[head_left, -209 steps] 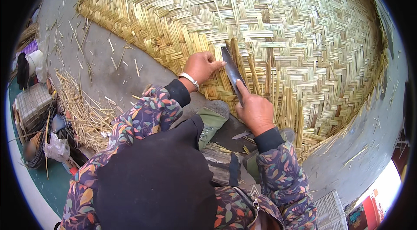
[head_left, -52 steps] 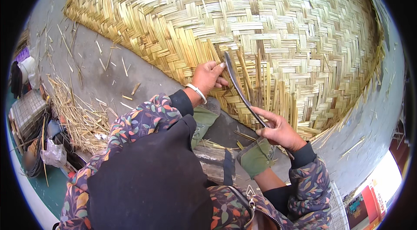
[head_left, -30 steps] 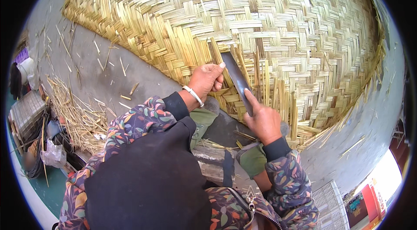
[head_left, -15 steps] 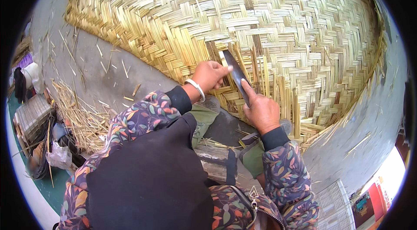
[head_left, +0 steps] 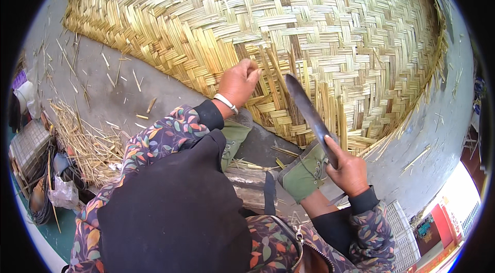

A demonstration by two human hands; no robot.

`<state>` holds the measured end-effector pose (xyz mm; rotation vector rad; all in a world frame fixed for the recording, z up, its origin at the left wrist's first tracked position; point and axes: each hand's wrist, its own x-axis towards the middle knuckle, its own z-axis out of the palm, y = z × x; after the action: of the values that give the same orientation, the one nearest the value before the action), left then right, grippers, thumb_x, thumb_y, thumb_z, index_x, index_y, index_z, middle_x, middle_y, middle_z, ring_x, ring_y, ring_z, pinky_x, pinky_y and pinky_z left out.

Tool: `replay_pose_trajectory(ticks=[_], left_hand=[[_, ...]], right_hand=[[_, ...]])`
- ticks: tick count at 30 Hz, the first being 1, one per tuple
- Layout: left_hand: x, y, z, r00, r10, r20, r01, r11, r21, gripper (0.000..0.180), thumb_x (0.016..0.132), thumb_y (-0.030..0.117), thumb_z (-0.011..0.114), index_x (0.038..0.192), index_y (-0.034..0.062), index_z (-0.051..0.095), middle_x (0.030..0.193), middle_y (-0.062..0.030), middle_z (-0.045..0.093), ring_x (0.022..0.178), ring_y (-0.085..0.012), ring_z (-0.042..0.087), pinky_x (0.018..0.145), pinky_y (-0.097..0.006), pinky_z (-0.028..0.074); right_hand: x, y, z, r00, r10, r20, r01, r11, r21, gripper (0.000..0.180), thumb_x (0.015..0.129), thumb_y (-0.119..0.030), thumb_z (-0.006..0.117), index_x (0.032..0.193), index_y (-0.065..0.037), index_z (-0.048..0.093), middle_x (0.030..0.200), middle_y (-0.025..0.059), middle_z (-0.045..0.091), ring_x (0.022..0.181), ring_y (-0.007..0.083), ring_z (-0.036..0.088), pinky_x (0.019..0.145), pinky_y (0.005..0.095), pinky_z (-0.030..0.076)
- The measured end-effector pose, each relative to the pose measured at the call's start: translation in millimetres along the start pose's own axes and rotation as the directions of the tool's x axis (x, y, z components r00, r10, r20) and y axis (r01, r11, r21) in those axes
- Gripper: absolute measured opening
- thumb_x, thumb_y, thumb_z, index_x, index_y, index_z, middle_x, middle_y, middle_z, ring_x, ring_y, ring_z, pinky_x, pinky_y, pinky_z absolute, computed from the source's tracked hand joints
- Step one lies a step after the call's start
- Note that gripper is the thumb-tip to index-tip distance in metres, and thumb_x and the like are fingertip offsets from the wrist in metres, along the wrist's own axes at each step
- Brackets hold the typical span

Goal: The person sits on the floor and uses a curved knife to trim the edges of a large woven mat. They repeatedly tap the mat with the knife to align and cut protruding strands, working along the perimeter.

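The left hand point(head_left: 238, 82) pinches loose strips at the woven mat point(head_left: 330, 20) edge, while the right hand point(head_left: 349, 170), fingers wrapped around the knife point(head_left: 309, 113), lifts it at four o'clock, probably to tap them tight.

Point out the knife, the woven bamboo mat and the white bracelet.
knife point(head_left: 308, 110): head view, mid-blade.
woven bamboo mat point(head_left: 330, 20): head view, finished weave.
white bracelet point(head_left: 225, 102): head view, band at left wrist.
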<state>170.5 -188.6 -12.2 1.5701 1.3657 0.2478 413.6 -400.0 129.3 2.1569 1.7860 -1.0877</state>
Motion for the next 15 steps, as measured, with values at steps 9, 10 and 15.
replay_pose_trajectory(ticks=[9, 10, 15], left_hand=[[23, 28, 14, 0.939, -0.220, 0.266, 0.312, 0.869, -0.383, 0.036, 0.090, 0.006, 0.058, 0.123, -0.0073, 0.055, 0.076, -0.0081, 0.066, 0.056, -0.0139, 0.066, 0.048, -0.027, 0.052], [25, 29, 11, 0.919, -0.261, 0.297, 0.361, 0.859, -0.362, 0.033, 0.090, 0.007, 0.059, 0.119, -0.0073, 0.057, 0.074, -0.0078, 0.066, 0.056, -0.0137, 0.066, 0.048, -0.026, 0.052], [24, 32, 13, 0.861, -0.331, 0.385, 0.455, 0.840, -0.296, 0.020, 0.092, 0.009, 0.059, 0.106, -0.0049, 0.063, 0.072, -0.0068, 0.064, 0.055, -0.0122, 0.064, 0.047, -0.024, 0.050]], right_hand=[[21, -10, -10, 0.997, 0.082, -0.015, -0.070, 0.923, 0.378, 0.072, 0.070, -0.013, 0.067, 0.140, -0.026, 0.051, 0.085, 0.0169, 0.068, 0.068, 0.0326, 0.066, 0.063, 0.0393, 0.054], [22, -10, -10, 0.997, 0.077, -0.022, -0.062, 0.917, 0.395, 0.072, 0.071, -0.013, 0.067, 0.140, -0.026, 0.051, 0.086, 0.0173, 0.068, 0.068, 0.0326, 0.066, 0.064, 0.0389, 0.054], [23, -8, -4, 0.993, 0.117, 0.033, -0.119, 0.880, 0.461, 0.071, 0.071, -0.011, 0.066, 0.139, -0.025, 0.052, 0.087, 0.0193, 0.067, 0.068, 0.0323, 0.067, 0.064, 0.0374, 0.054]])
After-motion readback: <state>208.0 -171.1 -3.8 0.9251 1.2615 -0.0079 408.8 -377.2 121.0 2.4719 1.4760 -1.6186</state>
